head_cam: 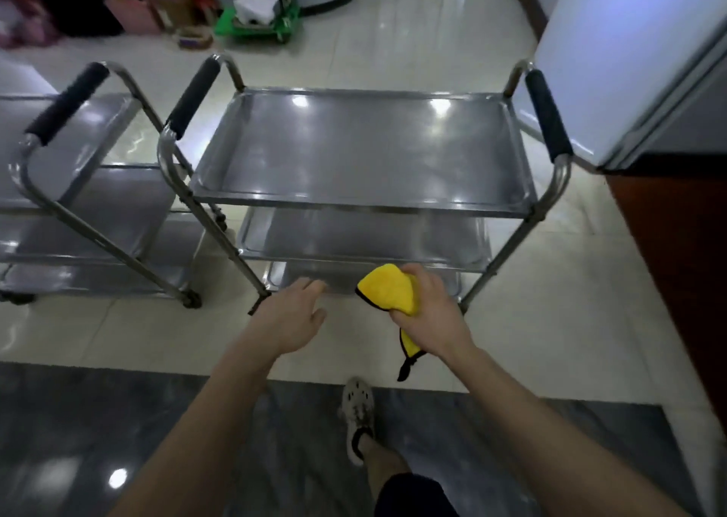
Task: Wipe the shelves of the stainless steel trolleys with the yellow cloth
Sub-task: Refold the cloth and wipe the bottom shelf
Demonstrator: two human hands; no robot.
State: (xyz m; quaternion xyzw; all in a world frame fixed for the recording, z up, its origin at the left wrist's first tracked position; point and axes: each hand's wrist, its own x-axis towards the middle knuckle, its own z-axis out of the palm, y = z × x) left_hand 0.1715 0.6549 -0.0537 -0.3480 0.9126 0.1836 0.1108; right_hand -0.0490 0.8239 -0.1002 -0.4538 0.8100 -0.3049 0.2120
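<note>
Stainless steel trolley [362, 150] fills the middle of the frame, with a second trolley [90, 209] just beside it at the left edge, so I'd guess they're lined up to get wiped one after the other. Lower centre, the left hand [291, 319] reaches toward the bottom shelf [338, 278], fingers loose and holding nothing, probably to steady the trolley. Right hand [432, 312] next to it has fingers curled round the bunched-up yellow cloth [389, 292], one corner dangling, ready to wipe.
</note>
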